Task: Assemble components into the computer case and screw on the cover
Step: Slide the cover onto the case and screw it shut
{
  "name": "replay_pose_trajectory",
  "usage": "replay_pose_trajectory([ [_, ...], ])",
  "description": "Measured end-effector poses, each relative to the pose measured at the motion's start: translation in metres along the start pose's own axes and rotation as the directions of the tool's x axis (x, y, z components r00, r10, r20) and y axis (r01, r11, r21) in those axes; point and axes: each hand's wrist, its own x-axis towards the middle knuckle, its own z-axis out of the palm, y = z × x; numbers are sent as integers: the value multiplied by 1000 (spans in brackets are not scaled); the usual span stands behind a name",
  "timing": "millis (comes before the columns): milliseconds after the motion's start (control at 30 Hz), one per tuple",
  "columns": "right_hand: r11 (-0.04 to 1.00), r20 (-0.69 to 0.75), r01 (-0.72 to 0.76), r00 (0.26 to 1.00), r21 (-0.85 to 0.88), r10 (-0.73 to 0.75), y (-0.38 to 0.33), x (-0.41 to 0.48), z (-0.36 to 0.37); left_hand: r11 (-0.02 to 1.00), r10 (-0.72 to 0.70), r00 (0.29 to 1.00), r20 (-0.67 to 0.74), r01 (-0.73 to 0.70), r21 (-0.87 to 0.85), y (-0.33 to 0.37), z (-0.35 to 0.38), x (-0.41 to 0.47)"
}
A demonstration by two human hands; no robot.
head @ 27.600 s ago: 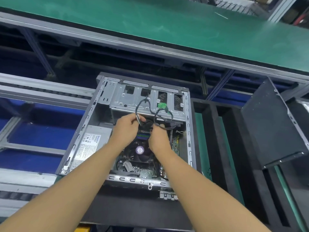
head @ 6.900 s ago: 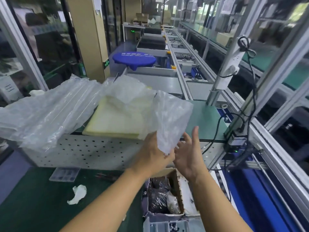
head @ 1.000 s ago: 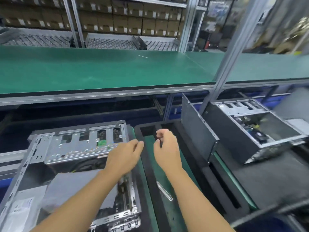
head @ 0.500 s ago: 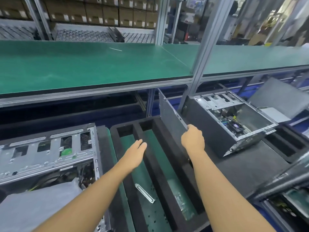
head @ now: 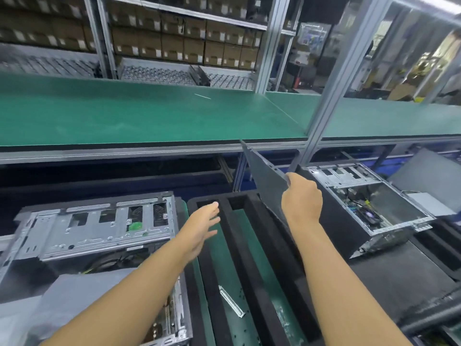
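Head view: the right hand grips the top edge of the dark cover, which stands on edge with its long side running away from the person. The open case lies to the left, beyond the left hand, which is spread and empty between them.

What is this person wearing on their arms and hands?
Nothing that shows. The left arm and right arm are bare right to the picture's edge, with no sleeves in view. The left hand and right hand have no gloves, and no watch, wristband or ring can be seen from this side.
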Motion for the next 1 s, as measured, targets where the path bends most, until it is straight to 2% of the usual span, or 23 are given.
replay_pose_trajectory([
  [133, 982, -150, 173, 976, 79, -160, -38, -26, -24, 958, 37, 998, 44, -23, -286, 28, -26, -23],
  [300, 869, -318, 442, 875, 223, -364, -98, -76, -38, 832, 100, 994, -44, -108, -544, 72, -73, -69],
  [367, 797, -361, 557, 811, 234, -460, -119, -100, -36, 788, 122, 988, -92, -153, -597, 89, -95, -90],
  [500, 619, -399, 775, 611, 124, -684, -145, -140, -20, 728, 142, 981, -131, -194, -658, 112, -140, -132],
  [600, 525, -424, 836, 539, 159, -728, -153, -156, -6, 723, 30, 947, -319, -241, -647, 98, -165, -152],
  [733, 519, -363, 831, 555, 198, -749, -148, -183, 16, 721, -42, 897, -440, -278, -635, 58, -178, -168],
  [867, 628, -256, 736, 677, 252, -690, -128, -208, 38, 637, -64, 879, -472, -328, -697, 9, -173, -191],
  [933, 687, -120, 675, 731, 270, -672, -118, -221, 47, 614, -94, 876, -474, -323, -720, -15, -170, -198],
  [1000, 756, 81, 584, 773, 295, -629, -107, -233, 54, 601, -143, 878, -456, -289, -745, -35, -164, -202],
])
